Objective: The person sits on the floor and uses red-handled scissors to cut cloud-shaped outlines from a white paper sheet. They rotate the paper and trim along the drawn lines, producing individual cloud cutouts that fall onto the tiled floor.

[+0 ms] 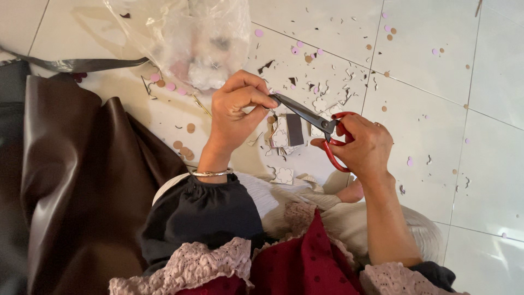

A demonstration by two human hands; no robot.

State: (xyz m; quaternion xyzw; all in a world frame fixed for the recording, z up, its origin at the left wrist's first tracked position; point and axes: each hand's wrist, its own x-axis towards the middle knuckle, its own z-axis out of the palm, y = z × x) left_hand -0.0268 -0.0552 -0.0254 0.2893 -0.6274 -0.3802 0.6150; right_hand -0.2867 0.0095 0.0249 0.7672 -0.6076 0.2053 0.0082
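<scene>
From the head camera, the right hand [364, 146] is curled around the red loop handles of a pair of dark-bladed scissors [316, 121], wrist bent inward, with the nearly closed blades pointing left toward the other hand. The left hand [236, 109], forearm raised and a thin silver bangle [212, 173] at the wrist, pinches fingertips together at the blade tips; what it grips is too small to tell. Below lie flower-shaped paper cutouts [282, 136] and scraps on the white tiled floor [480, 98], near a clear plastic bag [185, 38] and brown leather sheet [82, 180].
</scene>
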